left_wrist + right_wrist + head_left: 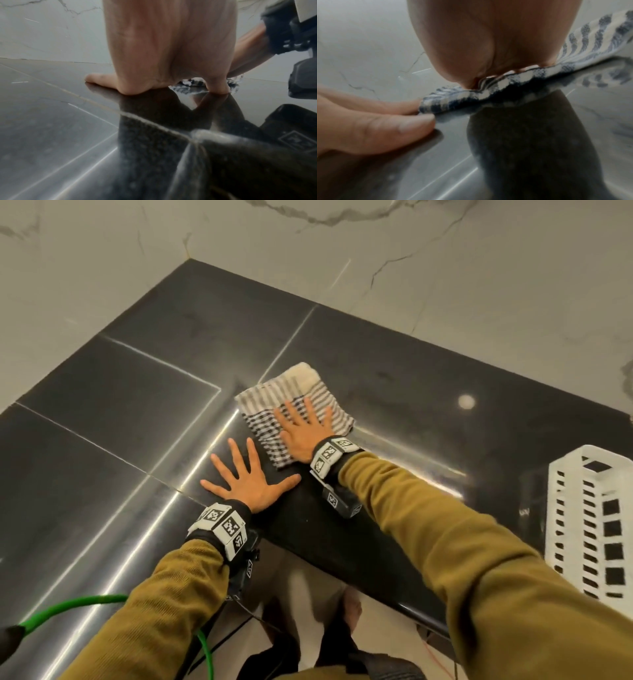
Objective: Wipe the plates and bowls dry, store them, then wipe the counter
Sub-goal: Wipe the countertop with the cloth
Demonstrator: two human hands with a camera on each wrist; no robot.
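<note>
A folded striped and checked cloth (291,402) lies flat on the glossy black counter (120,405). My right hand (305,433) presses flat on its near half with fingers spread and straight. My left hand (246,477) rests palm down on the bare counter just left of the cloth, fingers splayed, its thumb pointing toward the cloth's near corner. In the right wrist view the heel of my right hand (488,47) bears on the cloth's (496,83) edge, with the left thumb (399,128) beside it. The left wrist view shows my left hand (163,54) on the counter (51,121) and the cloth (190,82) beyond. No plates or bowls are visible.
A white slotted plastic rack (589,522) stands on the counter at the right. Marble walls (445,268) meet behind the counter in a corner. The counter's front edge (359,577) runs below my arms. A green cable (85,604) hangs at lower left.
</note>
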